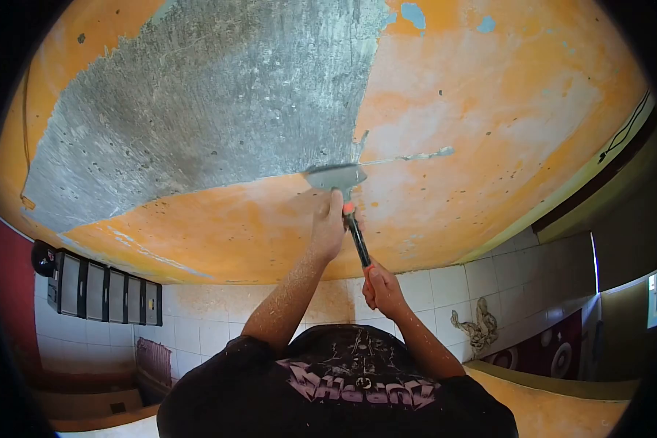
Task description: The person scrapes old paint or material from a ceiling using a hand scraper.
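Observation:
A wide-bladed scraper (336, 177) lies with its edge against the wall, where orange paint meets the bare grey patch (219, 95). My left hand (331, 223) grips it high up near the blade, the thumb pressed along the metal. Lower down, my right hand (384, 287) is wrapped around the end of the black and orange handle (358, 239). Orange paint (489, 109) surrounds the grey area, with a thin scraped streak (416, 155) just right of the blade. Pale flakes dot both my forearms.
Black-framed grey panels (106, 288) stand in a row at the lower left. White tiles (445, 288) line the surface below the orange paint. A crumpled cloth-like thing (478, 325) is at the lower right. Dark cables (624, 130) run along the right edge.

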Available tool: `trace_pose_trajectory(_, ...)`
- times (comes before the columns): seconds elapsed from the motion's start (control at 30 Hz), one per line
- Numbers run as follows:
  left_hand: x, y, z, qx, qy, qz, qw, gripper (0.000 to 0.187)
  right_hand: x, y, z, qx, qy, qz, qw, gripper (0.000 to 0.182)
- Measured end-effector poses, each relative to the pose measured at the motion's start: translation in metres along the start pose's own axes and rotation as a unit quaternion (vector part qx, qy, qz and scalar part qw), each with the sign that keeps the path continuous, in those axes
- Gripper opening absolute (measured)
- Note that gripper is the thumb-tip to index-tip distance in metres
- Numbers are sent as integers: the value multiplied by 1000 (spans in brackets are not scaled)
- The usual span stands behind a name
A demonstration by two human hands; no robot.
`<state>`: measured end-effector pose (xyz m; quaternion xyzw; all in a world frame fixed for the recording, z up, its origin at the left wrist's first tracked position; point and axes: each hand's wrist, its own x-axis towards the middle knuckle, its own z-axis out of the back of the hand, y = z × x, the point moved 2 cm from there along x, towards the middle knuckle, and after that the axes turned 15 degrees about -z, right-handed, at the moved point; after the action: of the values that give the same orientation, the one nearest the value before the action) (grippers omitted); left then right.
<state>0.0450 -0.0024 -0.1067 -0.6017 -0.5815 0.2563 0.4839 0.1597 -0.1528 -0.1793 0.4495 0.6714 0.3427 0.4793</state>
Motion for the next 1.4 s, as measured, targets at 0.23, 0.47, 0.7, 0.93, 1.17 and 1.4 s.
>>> trace_pose_trajectory(0.23, 5, -13, -3, 9, 22, 7, 1000, 43, 1, 2, -4, 1, -7, -16, 1000, 49)
trace_pose_trajectory(0.47, 16, -43, -20, 30, 25, -26, 999, 43, -4, 34, -10, -16, 4, 17, 1000, 49)
trace_pose_trajectory(0.7, -1, -28, -17, 54, 24, -2, 998, 47, -7, 8, -7, 20, 19, -10, 1000, 50)
trace_pose_trajectory(0.93, 10, -42, -18, 37, 28, 10, 999, 50, -14, 30, -23, 5, -3, 10, 1000, 45)
trace_pose_trajectory(1.17, 36, -86, -50, 32, 74, -53, 995, 49, -12, 60, -18, 9, -8, 31, 999, 47)
trace_pose_trajectory(1.4, 4, -42, -29, 38, 5, 8, 999, 48, -14, 24, -12, 3, -10, 8, 1000, 52)
